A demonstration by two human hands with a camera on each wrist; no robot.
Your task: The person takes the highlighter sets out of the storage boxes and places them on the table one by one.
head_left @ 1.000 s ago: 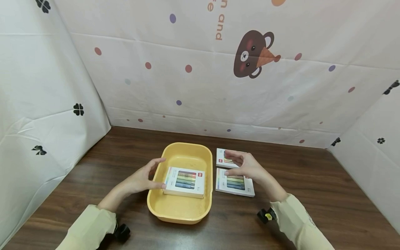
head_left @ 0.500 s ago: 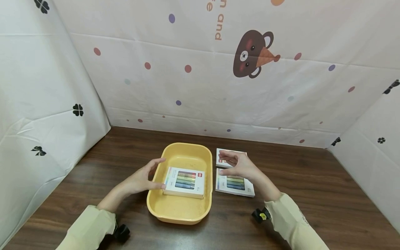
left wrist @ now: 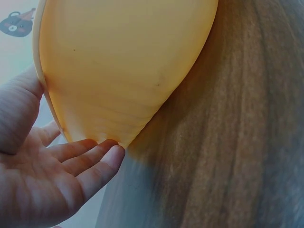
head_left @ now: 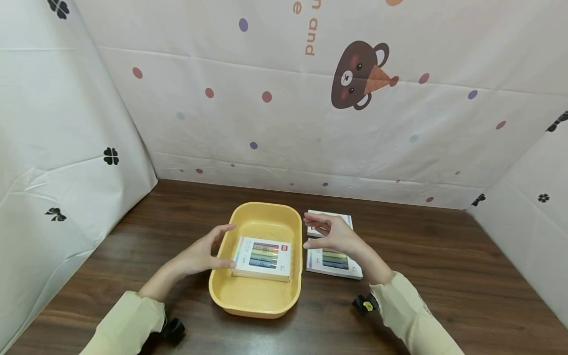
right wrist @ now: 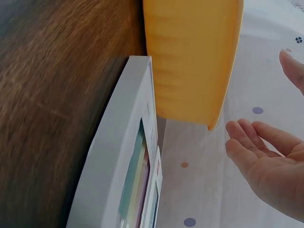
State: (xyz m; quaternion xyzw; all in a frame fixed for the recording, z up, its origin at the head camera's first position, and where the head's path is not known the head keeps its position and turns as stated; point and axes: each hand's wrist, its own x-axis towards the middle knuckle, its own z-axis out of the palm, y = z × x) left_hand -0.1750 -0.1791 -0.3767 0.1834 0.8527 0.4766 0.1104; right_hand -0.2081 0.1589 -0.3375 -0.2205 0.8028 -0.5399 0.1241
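Note:
A yellow basin (head_left: 253,301) stands on the table with a white box of coloured sticks (head_left: 263,256) lying inside. At its left side, my left hand (head_left: 199,254) touches the rim, thumb near the box; in the left wrist view the fingertips (left wrist: 114,154) rest against the basin's outer wall (left wrist: 118,71). My right hand (head_left: 339,236) hovers just right of the basin, fingers bent loosely apart from the thumb, holding nothing. Below it two more white boxes lie flat, one farther back (head_left: 347,219), one nearer (head_left: 355,268), each partly covered by the hand.
A dark wooden table (head_left: 435,276) carries everything. Behind it hangs a white patterned cloth (head_left: 199,123) with a bear print, and similar cloth stands on the left (head_left: 62,123) and right sides. Black wrist devices sit below both sleeves.
My right hand has moved left over the two boxes, toward the basin's right rim, uncovering more of their right parts. The left hand and the basin have stayed in place.

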